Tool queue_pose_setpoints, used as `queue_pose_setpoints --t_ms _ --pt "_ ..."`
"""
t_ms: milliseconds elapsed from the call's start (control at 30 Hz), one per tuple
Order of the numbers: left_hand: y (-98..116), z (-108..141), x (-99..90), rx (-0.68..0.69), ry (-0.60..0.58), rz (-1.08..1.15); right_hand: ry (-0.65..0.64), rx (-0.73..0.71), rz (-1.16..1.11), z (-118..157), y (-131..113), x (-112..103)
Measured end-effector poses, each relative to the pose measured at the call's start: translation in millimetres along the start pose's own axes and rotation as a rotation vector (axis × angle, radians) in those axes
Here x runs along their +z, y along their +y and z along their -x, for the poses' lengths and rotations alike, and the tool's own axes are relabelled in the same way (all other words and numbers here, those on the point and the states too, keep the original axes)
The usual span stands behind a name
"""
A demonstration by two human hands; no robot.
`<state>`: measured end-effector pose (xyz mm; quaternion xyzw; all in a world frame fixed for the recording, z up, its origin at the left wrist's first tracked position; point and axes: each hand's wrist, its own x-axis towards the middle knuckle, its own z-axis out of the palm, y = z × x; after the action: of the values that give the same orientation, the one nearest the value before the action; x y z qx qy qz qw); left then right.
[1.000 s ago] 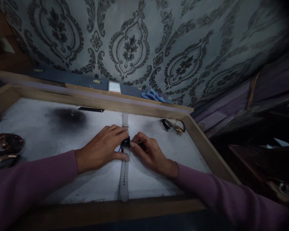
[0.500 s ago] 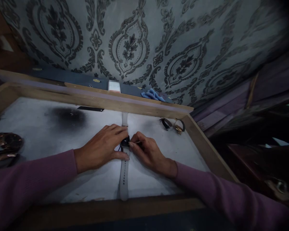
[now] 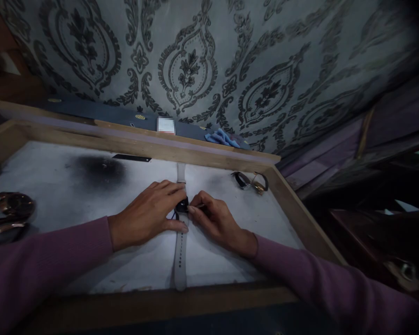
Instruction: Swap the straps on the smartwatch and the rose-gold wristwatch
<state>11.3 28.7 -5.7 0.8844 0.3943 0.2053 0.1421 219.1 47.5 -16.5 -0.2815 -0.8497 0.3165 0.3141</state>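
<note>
A smartwatch (image 3: 182,205) with a dark case and a pale perforated strap (image 3: 180,260) lies lengthwise on the white board. My left hand (image 3: 148,211) rests over it from the left, fingers bent across the case and thumb on the lower strap, holding it down. From the right, my right hand (image 3: 214,221) pinches a thin tool (image 3: 203,207) whose tip end is at the case's right edge; its kind cannot be made out. Fingers cover part of the case, and a short dark strip pokes out beside the left thumb.
The board sits inside a wooden frame (image 3: 192,151). A black flat blade (image 3: 131,158) lies near its back edge. Other wristwatches stand at the left (image 3: 16,206) and the back right (image 3: 242,180). Behind the frame lies a blue cloth (image 3: 222,137), before the patterned wall.
Both hands stay nearly in place around the watch. The thin tool in my right hand is tilted very slightly differently.
</note>
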Motion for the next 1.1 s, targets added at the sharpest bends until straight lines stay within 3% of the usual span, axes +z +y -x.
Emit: queue_pose_setpoints --t_ms 567,833,1100 --pt "1.4 -0.6 -1.3 -0.015 -0.02 0.005 -0.004 -0.114 0.132 -2.9 -1.6 0.2" --pt "1.1 0.3 -0.2 0.001 0.01 0.011 -0.095 -0.1 0.179 -7.6 -9.5 -2.9" --pt "2.2 -0.2 -2.4 -0.023 -0.006 0.023 -0.056 -0.097 0.146 -5.8 -5.9 -0.7"
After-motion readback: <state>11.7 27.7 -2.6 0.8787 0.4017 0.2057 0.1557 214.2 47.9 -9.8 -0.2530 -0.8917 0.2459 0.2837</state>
